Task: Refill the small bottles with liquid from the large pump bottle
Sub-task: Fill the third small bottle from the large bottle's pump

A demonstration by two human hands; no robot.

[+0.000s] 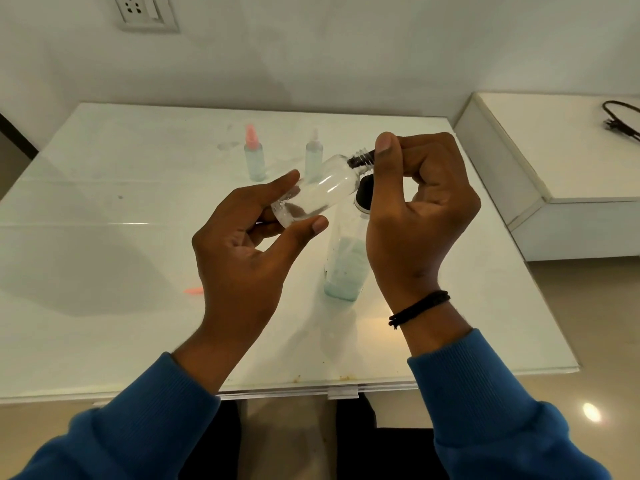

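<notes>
1. Small clear bottle (317, 192) lies tilted in the left hand (249, 244), pinched between thumb and fingers above the table (104, 237); it looks nearly empty.
2. Its black cap (362, 158) is gripped by the right hand (422, 216), either coming off or going on; I cannot tell which.
3. Just below stands the large pump bottle (346, 265), part full.
4. Farther back, two small capped bottles, pink-topped (254, 161) and clear-topped (314, 155), hold pale liquid, so probably only this one remains.

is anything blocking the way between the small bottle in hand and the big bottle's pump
Nothing separate does. The small clear bottle, tilted in the left hand, hangs just above the large bottle. Only the right hand, gripping the black cap, covers the pump.
</notes>
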